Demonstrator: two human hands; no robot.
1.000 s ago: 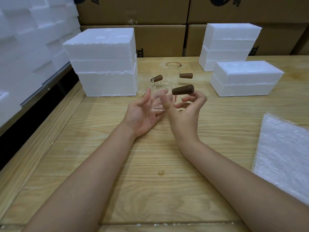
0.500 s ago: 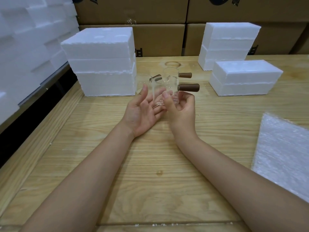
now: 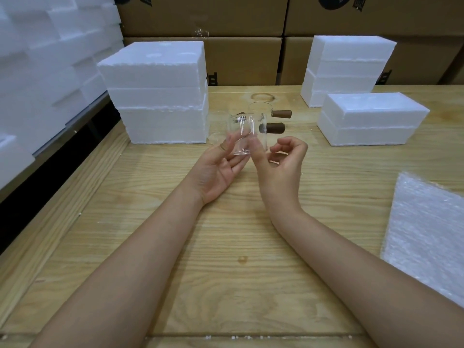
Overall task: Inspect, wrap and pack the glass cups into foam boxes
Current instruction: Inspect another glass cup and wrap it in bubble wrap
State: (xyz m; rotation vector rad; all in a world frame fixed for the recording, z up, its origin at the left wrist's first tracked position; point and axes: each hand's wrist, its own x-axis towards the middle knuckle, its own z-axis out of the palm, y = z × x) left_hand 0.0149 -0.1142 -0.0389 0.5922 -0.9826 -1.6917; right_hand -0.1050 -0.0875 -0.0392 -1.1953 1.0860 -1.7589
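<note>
A clear glass cup with a brown wooden handle pointing right is held upright above the table. My left hand lies palm up, its thumb and fingertips around the cup's base. My right hand presses its thumb on the cup's right side, the other fingers curled clear of it. Two more cups stand behind it: one with its handle to the right, and one at the left, partly hidden. Closed white foam boxes are stacked at the left.
More foam boxes stand at the back right and the right. A sheet of bubble wrap lies at the right edge of the wooden table. Cardboard cartons line the back; foam pieces pile up at the left.
The cup has gone from tilted to upright and moved slightly left into my left fingers. My right fingers have come off the cup; only the thumb stays on it.
</note>
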